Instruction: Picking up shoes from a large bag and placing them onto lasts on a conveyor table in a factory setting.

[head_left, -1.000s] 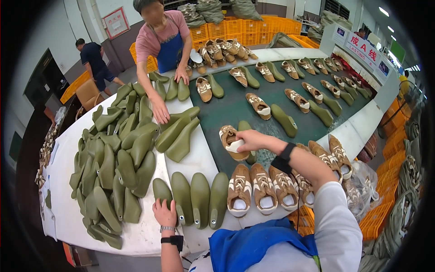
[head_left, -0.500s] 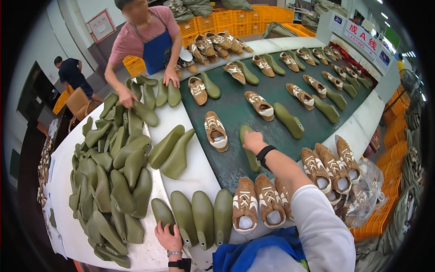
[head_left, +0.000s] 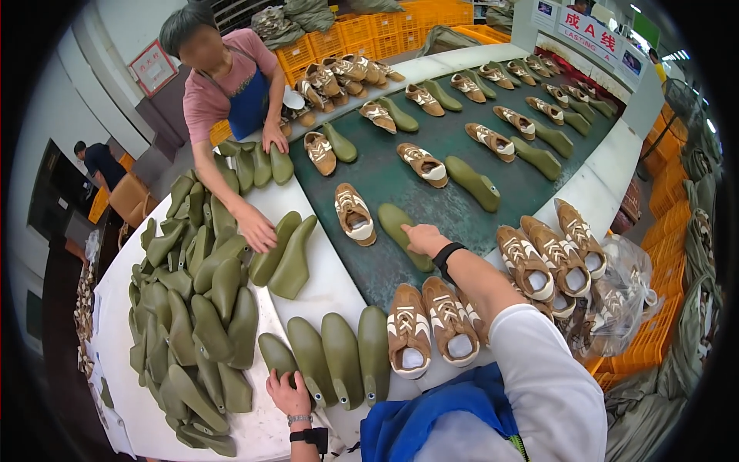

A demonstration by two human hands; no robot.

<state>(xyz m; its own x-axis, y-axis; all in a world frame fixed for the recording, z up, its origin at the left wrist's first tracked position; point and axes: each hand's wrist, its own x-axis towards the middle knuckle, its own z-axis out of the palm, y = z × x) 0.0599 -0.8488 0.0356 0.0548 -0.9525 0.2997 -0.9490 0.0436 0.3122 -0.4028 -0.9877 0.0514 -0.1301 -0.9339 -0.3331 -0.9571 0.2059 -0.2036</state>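
Observation:
On the green conveyor belt lies a green shoe last, heel end toward me. My right hand is at its side, index finger stretched out onto it and not wrapped around it. A brown sneaker with white stripes stands left of that last. At the near edge my left hand has its fingers closed around the heel end of another shoe last, beside a short row of upright-toed lasts. Brown sneakers stand right of this row.
A big heap of green lasts covers the white table on the left. Across from me, a co-worker's hand reaches to a pair of lasts. Sneakers and lasts sit in rows along the belt. Orange crates stand at right.
My right hand's grasp on the last has loosened, with the index finger now extended. The co-worker let go of a last and reached toward the pair nearer me. The whole view shifted slightly.

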